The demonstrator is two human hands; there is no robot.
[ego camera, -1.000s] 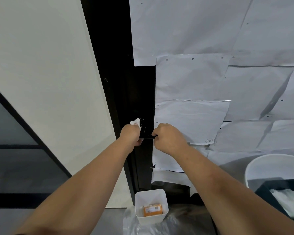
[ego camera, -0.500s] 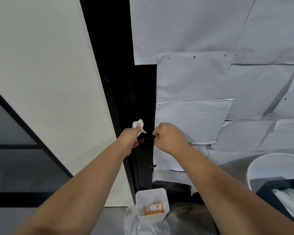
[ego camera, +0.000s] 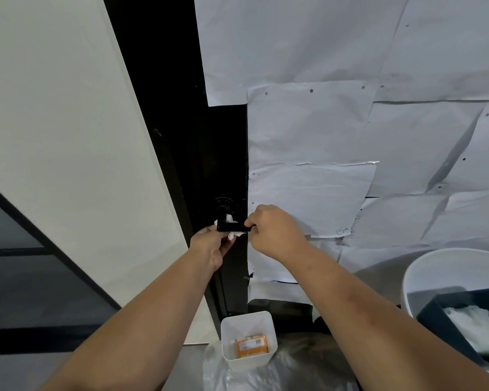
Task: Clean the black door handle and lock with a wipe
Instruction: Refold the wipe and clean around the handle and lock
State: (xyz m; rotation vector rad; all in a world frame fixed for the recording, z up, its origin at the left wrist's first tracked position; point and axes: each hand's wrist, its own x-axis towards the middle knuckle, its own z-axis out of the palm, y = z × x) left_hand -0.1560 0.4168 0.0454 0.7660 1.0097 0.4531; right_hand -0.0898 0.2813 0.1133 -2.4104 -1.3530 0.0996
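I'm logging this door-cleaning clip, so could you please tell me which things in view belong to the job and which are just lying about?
In use:
handle
lock
wipe, held by left hand
right hand, pinching the handle's end

Lying about:
white tub with orange pack
white bucket
dark box
papers

White wall [ego camera: 54, 122], paper-covered door [ego camera: 350, 136], grey floor [ego camera: 192, 365]

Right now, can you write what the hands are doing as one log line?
left hand: holds wipe under door handle | right hand: pinches handle's end | lock: not clear
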